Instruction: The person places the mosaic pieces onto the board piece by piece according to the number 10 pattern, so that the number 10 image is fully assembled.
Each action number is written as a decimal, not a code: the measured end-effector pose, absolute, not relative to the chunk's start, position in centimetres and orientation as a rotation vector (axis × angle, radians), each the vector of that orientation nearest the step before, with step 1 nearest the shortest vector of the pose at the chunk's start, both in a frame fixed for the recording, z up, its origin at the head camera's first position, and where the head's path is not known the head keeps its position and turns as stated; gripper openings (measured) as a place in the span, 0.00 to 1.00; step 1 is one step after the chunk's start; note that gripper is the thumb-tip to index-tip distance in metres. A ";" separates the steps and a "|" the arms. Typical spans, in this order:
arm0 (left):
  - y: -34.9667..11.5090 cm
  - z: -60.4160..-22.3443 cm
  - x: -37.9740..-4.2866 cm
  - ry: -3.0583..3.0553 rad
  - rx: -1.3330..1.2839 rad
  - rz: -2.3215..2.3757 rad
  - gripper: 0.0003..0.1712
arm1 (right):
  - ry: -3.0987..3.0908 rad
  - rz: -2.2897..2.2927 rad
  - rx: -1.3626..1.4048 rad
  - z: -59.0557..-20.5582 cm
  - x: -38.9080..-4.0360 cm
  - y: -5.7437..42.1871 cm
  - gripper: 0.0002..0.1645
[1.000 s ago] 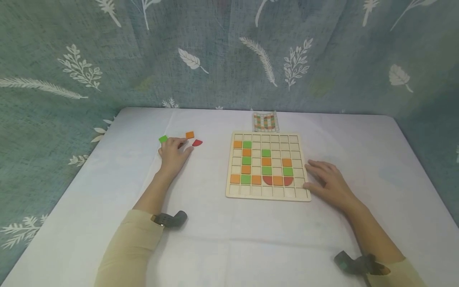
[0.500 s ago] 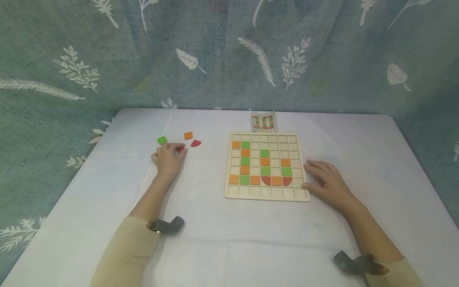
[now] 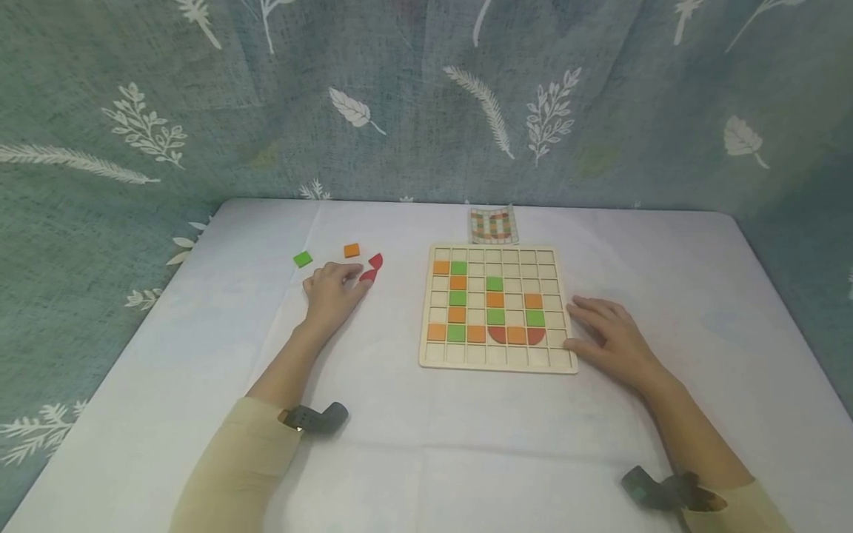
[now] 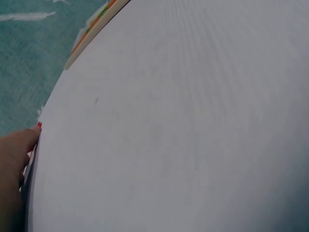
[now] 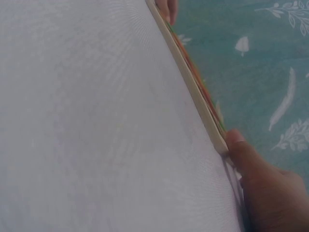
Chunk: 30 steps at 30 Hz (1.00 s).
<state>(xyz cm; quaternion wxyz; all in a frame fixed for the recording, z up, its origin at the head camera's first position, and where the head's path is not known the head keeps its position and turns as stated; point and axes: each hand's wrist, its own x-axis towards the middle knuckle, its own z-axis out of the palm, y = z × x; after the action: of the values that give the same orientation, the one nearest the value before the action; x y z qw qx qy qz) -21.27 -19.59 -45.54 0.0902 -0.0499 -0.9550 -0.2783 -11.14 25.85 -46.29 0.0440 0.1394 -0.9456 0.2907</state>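
Note:
In the head view my left hand is at the left of the table and pinches a red quarter-circle tile between thumb and index finger. Another red tile lies just beyond it, seemingly touching. Behind the hand are an orange square tile and a green square tile. Centre right lies a wooden grid board with orange, green and red tiles set in its cells. My right hand rests against the board's right edge, fingers loosely extended; in the right wrist view the thumb touches its corner.
A small pattern card with a coloured grid lies behind the board at the table's far edge. White cloth covers the table. A green leaf-print curtain hangs behind it.
My left hand first drew back left, showing a red tile between its fingers, then moved right with it to the other red tile, which has turned and shifted. The right hand stays at the board.

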 end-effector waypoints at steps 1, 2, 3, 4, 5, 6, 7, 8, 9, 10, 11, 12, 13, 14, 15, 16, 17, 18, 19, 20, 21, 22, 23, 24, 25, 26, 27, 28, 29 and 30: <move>-19.4 -45.6 -21.3 -2.841 -0.159 -0.834 0.23 | -2.890 0.894 0.425 -46.3 -11.1 25.8 0.40; -19.2 -45.6 -21.4 -2.844 -0.168 -0.839 0.22 | -2.891 0.899 0.423 -46.3 -11.2 25.8 0.39; -18.9 -45.7 -21.4 -2.849 -0.173 -0.847 0.22 | -2.893 0.903 0.421 -46.3 -11.1 25.8 0.39; -18.6 -45.7 -21.4 -2.853 -0.177 -0.848 0.21 | -2.893 0.905 0.418 -46.3 -11.1 25.7 0.39; -18.4 -45.8 -21.5 -2.858 -0.182 -0.845 0.21 | -2.895 0.906 0.415 -46.3 -11.1 25.7 0.39; -18.1 -45.8 -21.5 -2.864 -0.189 -0.835 0.20 | -2.898 0.905 0.411 -46.2 -11.1 25.7 0.39; -17.8 -45.8 -21.4 -2.870 -0.198 -0.821 0.20 | -2.903 0.901 0.409 -46.2 -11.1 25.6 0.39; -17.5 -45.8 -21.4 -2.879 -0.212 -0.811 0.20 | -2.904 0.895 0.411 -46.2 -11.1 25.7 0.39; -17.2 -45.7 -21.4 -2.889 -0.228 -0.793 0.20 | -2.905 0.890 0.413 -46.2 -11.1 25.7 0.39; -16.8 -45.6 -21.3 -2.897 -0.247 -0.777 0.20 | -2.906 0.882 0.412 -46.2 -11.1 25.7 0.39; -16.4 -45.4 -21.3 -2.904 -0.268 -0.765 0.20 | -2.907 0.876 0.415 -46.1 -11.1 25.7 0.40; -16.0 -45.3 -21.2 -2.910 -0.291 -0.756 0.20 | -2.906 0.873 0.416 -46.1 -11.1 25.8 0.40; -15.5 -45.0 -21.2 -2.913 -0.314 -0.755 0.20 | -2.905 0.868 0.418 -46.1 -11.1 25.8 0.40; -14.9 -44.8 -21.1 -2.912 -0.337 -0.757 0.20 | -2.903 0.865 0.419 -46.1 -11.1 25.8 0.40; -14.3 -44.5 -21.1 -2.911 -0.357 -0.761 0.21 | -2.901 0.869 0.418 -46.1 -11.1 25.8 0.40; -13.7 -44.3 -21.1 -2.906 -0.377 -0.775 0.21 | -2.900 0.872 0.416 -46.1 -11.1 25.9 0.40; -13.1 -44.1 -21.2 -2.900 -0.395 -0.786 0.21 | -2.899 0.876 0.416 -46.1 -11.1 25.9 0.40; -12.5 -43.9 -21.3 -2.897 -0.412 -0.798 0.21 | -2.897 0.879 0.416 -46.1 -11.1 26.0 0.40; -11.9 -43.8 -21.4 -2.893 -0.429 -0.809 0.21 | -2.896 0.882 0.416 -46.1 -11.2 26.0 0.40; -11.4 -43.7 -21.5 -2.890 -0.445 -0.819 0.22 | -2.896 0.885 0.416 -46.1 -11.2 26.0 0.39; -10.8 -43.7 -21.7 -2.887 -0.462 -0.824 0.22 | -2.895 0.888 0.415 -46.2 -11.2 26.0 0.39; -10.3 -43.7 -21.8 -2.884 -0.479 -0.831 0.22 | -2.897 0.886 0.414 -46.2 -11.2 26.0 0.39; -9.8 -43.7 -22.0 -2.882 -0.495 -0.830 0.22 | -2.897 0.886 0.413 -46.2 -11.2 26.0 0.39; -9.3 -43.8 -22.1 -2.882 -0.510 -0.831 0.23 | -2.897 0.890 0.414 -46.1 -11.2 26.0 0.39; -8.9 -43.8 -22.2 -2.879 -0.529 -0.835 0.23 | -2.898 0.892 0.413 -46.1 -11.2 26.0 0.39; -8.4 -43.9 -22.3 -2.878 -0.545 -0.843 0.23 | -2.901 0.892 0.412 -46.1 -11.2 25.9 0.39; -8.0 -43.9 -22.4 -2.880 -0.561 -0.850 0.24 | -2.902 0.895 0.411 -46.1 -11.1 25.9 0.39; -7.6 -43.9 -22.4 -2.879 -0.580 -0.856 0.24 | -2.904 0.896 0.412 -46.0 -11.1 25.9 0.39; -7.1 -43.9 -22.5 -2.879 -0.597 -0.858 0.24 | -2.904 0.899 0.412 -46.0 -11.1 25.9 0.39; -6.6 -43.9 -22.6 -2.878 -0.610 -0.863 0.24 | -2.905 0.902 0.413 -45.9 -11.1 25.8 0.39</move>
<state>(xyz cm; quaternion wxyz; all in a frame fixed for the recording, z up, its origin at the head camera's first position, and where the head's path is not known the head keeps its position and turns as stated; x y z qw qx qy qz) -22.61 -6.64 -43.93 0.0379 -0.1989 -0.9381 -0.2811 -11.10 25.83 -45.90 0.0359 0.1344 -0.9458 0.2936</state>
